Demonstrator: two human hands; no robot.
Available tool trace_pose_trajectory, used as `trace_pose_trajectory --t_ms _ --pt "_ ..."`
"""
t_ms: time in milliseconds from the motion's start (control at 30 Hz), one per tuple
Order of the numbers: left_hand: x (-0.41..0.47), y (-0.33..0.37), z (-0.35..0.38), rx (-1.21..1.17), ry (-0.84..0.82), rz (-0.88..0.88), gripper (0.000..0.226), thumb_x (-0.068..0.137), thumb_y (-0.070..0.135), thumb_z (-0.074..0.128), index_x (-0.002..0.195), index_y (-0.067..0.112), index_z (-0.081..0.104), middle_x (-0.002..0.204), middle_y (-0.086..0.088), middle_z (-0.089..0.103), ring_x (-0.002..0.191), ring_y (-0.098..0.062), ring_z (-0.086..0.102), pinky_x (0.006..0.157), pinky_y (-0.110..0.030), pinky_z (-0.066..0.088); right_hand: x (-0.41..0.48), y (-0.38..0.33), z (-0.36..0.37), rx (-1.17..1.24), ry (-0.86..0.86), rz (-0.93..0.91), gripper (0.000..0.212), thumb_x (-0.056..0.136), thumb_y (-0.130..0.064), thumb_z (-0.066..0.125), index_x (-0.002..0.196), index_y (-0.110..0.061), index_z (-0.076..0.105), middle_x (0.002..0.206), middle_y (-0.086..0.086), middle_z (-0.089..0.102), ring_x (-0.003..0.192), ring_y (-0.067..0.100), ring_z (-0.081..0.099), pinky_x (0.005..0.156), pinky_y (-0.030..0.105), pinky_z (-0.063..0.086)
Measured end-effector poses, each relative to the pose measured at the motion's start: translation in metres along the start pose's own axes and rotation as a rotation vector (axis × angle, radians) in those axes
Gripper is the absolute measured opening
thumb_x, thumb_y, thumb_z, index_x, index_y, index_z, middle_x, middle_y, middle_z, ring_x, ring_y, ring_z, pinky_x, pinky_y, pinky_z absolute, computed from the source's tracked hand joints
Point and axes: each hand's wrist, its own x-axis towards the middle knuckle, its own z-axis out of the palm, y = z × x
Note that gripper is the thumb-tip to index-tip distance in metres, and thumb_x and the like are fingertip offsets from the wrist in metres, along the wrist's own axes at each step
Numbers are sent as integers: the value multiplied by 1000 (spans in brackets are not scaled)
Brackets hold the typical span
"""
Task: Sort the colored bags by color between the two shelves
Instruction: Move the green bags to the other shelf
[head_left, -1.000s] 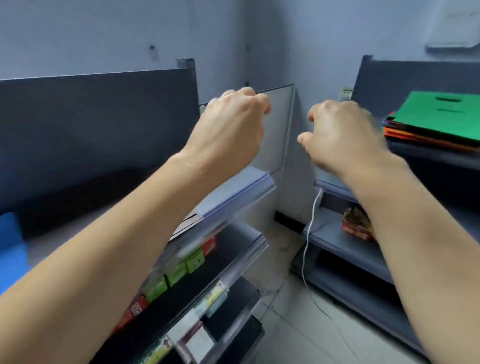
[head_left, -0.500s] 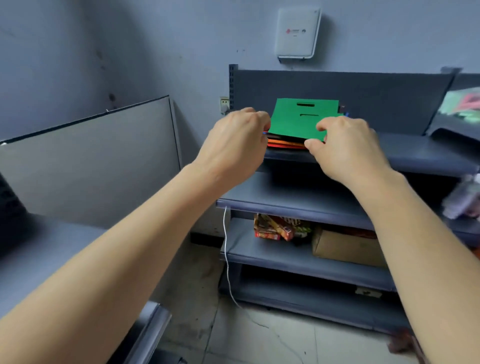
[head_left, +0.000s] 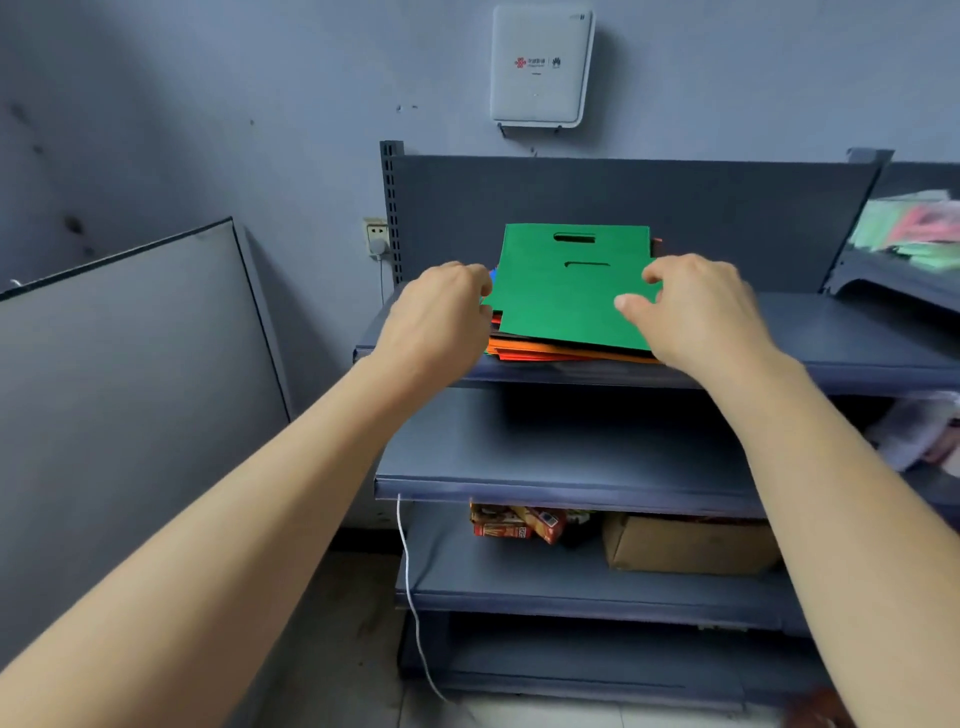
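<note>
A stack of flat coloured bags lies on the top board of the grey shelf (head_left: 841, 338) ahead. A green bag (head_left: 561, 291) with a cut-out handle is on top, with orange and red bags (head_left: 545, 351) under it and a sliver of a blue bag (head_left: 493, 271) at the left. My left hand (head_left: 436, 317) is at the stack's left edge, fingers loosely curled, tips hidden against the green bag's side. My right hand (head_left: 701, 312) hovers over the green bag's right part, thumb and forefinger apart, gripping nothing I can see.
The side panel of another grey shelf (head_left: 130, 374) stands at the left. A white wall box (head_left: 540, 65) hangs above. A lower board carries snack packs (head_left: 519, 522) and a cardboard box (head_left: 685, 545). A white cable (head_left: 410, 597) hangs down. Blurred coloured bags (head_left: 909, 228) lie far right.
My view swung right from the left shelf to this one. Both hands reached forward to the stack; the left now meets its left edge, and the right sits over the green bag.
</note>
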Motion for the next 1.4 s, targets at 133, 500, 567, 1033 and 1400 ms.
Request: trace_pose_trajectory --t_ms 133,500,567,1033,1400 --pt "39 -3 32 -18 -36 -22 30 92 14 47 120 8 57 120 -9 59 108 -31 52 81 -34 41 39 21 19 -28 -44 50 40 93 -37 55 116 -4 58 120 15 59 110 36 52 86 38 42" --pt "135 15 108 75 -182 -116 15 90 23 53 93 10 47 112 -14 61 86 -28 48 79 -36 45 136 89 80 -81 -315 166 50 91 -44 55 122 -4 55 125 13 57 111 32 54 81 34 42" --pt "146 16 119 103 -236 -142 21 90 28 55 90 7 50 105 -14 61 87 -30 50 74 -36 43 147 95 87 -85 -367 177 52 92 -46 53 122 -5 54 125 12 56 110 31 54 81 34 41" --pt "186 12 137 -191 -222 -283 19 84 6 65 86 13 47 92 -6 45 81 -21 42 63 -28 38 189 103 98 -1 -211 168 39 80 14 41 114 2 56 124 18 52 106 35 53 81 39 47" --pt "203 -9 151 -42 -378 -331 44 89 36 61 114 1 52 115 -16 59 100 -31 56 78 -34 43 215 109 128 64 -303 174 32 92 -18 58 118 0 54 115 17 56 89 29 56 71 33 45"
